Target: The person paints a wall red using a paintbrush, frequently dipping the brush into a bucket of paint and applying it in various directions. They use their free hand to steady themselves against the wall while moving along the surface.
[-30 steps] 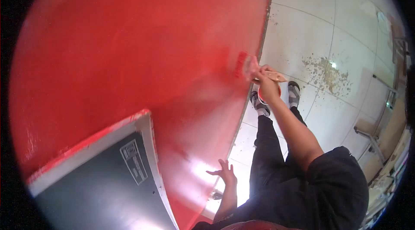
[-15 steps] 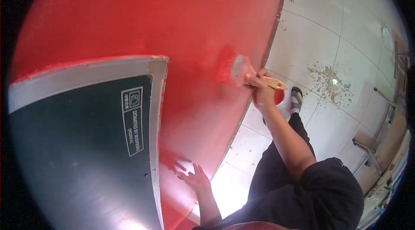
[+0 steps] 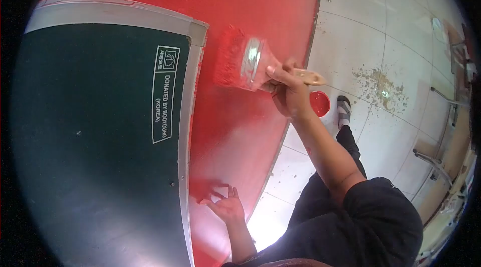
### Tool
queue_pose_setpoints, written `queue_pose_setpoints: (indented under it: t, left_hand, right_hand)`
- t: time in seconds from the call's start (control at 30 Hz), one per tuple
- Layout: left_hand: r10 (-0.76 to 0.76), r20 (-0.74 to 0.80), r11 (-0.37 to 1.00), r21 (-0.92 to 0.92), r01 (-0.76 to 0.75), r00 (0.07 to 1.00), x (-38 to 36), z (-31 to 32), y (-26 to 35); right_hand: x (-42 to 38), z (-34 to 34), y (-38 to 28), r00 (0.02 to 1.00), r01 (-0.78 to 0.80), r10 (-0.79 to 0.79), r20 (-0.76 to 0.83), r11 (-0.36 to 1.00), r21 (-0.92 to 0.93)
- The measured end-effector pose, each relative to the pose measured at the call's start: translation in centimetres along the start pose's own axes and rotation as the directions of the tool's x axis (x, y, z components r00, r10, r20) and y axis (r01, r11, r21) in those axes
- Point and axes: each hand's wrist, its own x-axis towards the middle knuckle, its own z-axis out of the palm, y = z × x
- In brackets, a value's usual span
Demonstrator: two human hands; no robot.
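My right hand grips a wide paintbrush by its wooden handle. The brush's bristles are coated red and sit right at the red wall, close beside the frame of a dark green board. Lower down, my left hand is open and holds nothing, thumb and fingers apart, with its shadow falling on the wall close by. A tub of red paint stands on the floor just below my right wrist in this view.
Pale floor tiles run along the wall's lower edge, with dried stains on them. Furniture with metal legs lines the right side. My sandalled foot is next to the paint tub. Light-coloured trim borders the board.
My right hand and the paintbrush have moved left and slightly up, toward the board's frame. The view has shifted, so more of the board and paint tub shows. My left hand stays open.
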Motion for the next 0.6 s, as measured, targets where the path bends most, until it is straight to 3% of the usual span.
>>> queue_pose_setpoints:
  t: [0.07, 0.23, 0.33, 0.4, 0.53, 0.6]
  left_hand:
    - [-0.036, 0.008, 0.999, -0.014, 0.036, 0.999, 0.0, -0.2, 0.2]
    - [-0.045, 0.044, 0.999, 0.007, 0.045, 0.998, 0.3, -0.3, 0.1]
    - [-0.063, 0.098, 0.998, 0.002, 0.063, 0.993, 0.6, -0.8, 0.0]
    - [-0.067, 0.124, 0.998, 0.007, 0.067, 0.99, 1.0, -1.5, 0.1]
    - [-0.069, 0.108, 0.997, 0.033, 0.066, 0.992, 1.2, -1.7, 0.0]
    - [-0.076, 0.107, 0.996, 0.046, 0.071, 0.991, 0.8, -1.6, 0.3]
  right_hand:
    - [0.7, -5.0, 1.8, 0.971, -0.227, 0.228, -0.067, 0.974, 0.021]
    - [0.2, -3.4, -0.5, 0.991, -0.058, 0.052, -0.127, 0.997, -0.041]
    - [1.4, 0.3, 0.3, 0.999, -0.039, 0.041, -0.014, 0.993, 0.115]
    - [1.8, 1.8, 1.5, 0.984, -0.148, 0.12, 0.135, 0.963, 0.224]
    - [2.3, -0.3, 3.5, 0.985, -0.154, 0.133, 0.113, 0.966, 0.206]
    - [2.3, -3.2, 2.9, 0.994, -0.107, 0.106, 0.01, 0.993, 0.053]
